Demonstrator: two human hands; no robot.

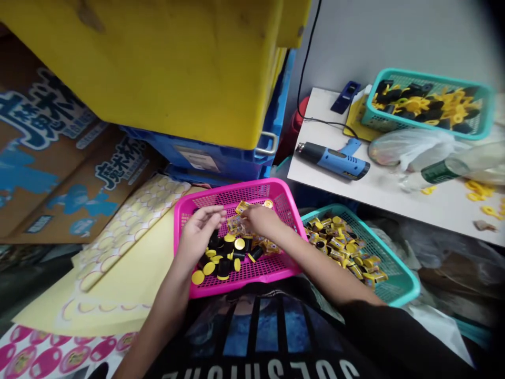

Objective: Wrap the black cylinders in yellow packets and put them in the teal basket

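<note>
My left hand point(199, 234) hangs open over a pink plastic mesh basket point(236, 192), its fingers spread and holding nothing. My right hand point(260, 221) reaches in from the right, its fingers closed on a small yellow foil packet point(235, 224). Several more packets lie in the basket near both hands. Below my palms, several black cylinders with yellow lids point(224, 258) lie in a loose heap on the mesh. Next to the basket stands a teal mesh basket point(400, 284) piled with yellow packets point(343, 247), partly behind my right forearm.
A yellow crate point(158, 63) and blue crate point(205, 155) loom ahead, beside printed cardboard boxes point(51, 158). Sticker sheets point(118, 252) lie left. On a white table point(394, 205) are a blue heat gun point(333, 159), a plastic bag point(410, 150), and a teal basket point(428, 105) of yellow-and-black parts.
</note>
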